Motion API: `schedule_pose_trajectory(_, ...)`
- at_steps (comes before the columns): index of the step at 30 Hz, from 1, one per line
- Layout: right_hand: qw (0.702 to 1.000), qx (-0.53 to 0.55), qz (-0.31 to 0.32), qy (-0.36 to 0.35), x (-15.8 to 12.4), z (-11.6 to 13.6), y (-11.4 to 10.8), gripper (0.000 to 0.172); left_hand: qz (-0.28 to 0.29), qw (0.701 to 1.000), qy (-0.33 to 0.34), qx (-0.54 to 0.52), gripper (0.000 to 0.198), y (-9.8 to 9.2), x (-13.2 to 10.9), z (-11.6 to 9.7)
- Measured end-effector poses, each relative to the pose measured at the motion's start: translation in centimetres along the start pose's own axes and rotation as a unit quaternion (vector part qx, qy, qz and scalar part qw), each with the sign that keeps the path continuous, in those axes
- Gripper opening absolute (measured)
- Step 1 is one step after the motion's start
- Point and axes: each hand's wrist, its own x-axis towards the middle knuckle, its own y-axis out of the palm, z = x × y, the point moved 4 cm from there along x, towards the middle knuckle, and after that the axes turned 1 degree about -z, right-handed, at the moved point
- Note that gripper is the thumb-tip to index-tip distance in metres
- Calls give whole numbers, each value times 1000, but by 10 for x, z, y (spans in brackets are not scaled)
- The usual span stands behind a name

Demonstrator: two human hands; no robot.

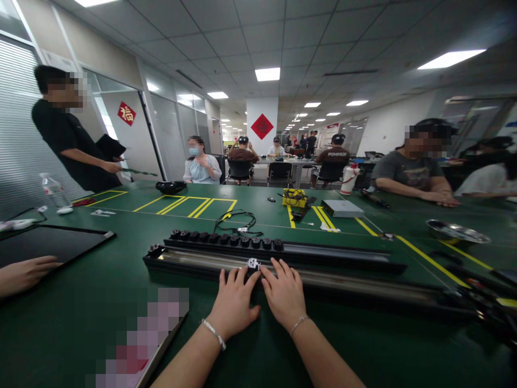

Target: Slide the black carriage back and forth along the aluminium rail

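Observation:
Just in front of me lies a long black trough [181,261] with a shiny metallic inside. A small black piece with a white marked top [253,264] sits at it, between my fingertips. My left hand [236,296] rests at the near edge, fingers spread, its index fingertip close to the piece. My right hand [285,293] lies opposite, fingers stretched out, one fingertip at the piece's right side. Neither hand is wrapped around anything. Behind lies a second black trough [343,256] with several round black socket-like modules [234,240] lined up in its left part.
On the green table [121,291] are a black cable [234,218], a yellow box [294,198], a grey metal box [342,208] and a metal bowl [458,231]. Another person's hand [28,275] rests on a dark panel [81,242] at left. Other people sit or stand beyond.

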Motion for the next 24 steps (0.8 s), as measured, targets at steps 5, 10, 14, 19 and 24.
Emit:
schedule_pose_trajectory(5, 1000, -5, -2, -1, 0, 0, -1, 37, 9, 1000, -4, -7, 70, 1, 1, -1)
schedule_pose_trajectory(10, 1000, -10, 5, -1, 0, 0, -1, 37, 15, 1000, -10, -9, 70, 0, 1, -1)
schedule_pose_trajectory(14, 1000, -5, 0, 0, 0, 0, -1, 36, 15, 1000, -10, -8, 70, -1, 1, -2)
schedule_pose_trajectory(19, 1000, 2, -4, 2, 1, 1, -2, 36, 14, 1000, -6, -12, 68, -1, 1, -1)
schedule_pose_trajectory(24, 1000, -2, -5, 1, 0, 1, -3, 36, 18, 1000, -9, -7, 67, -2, 1, -3)
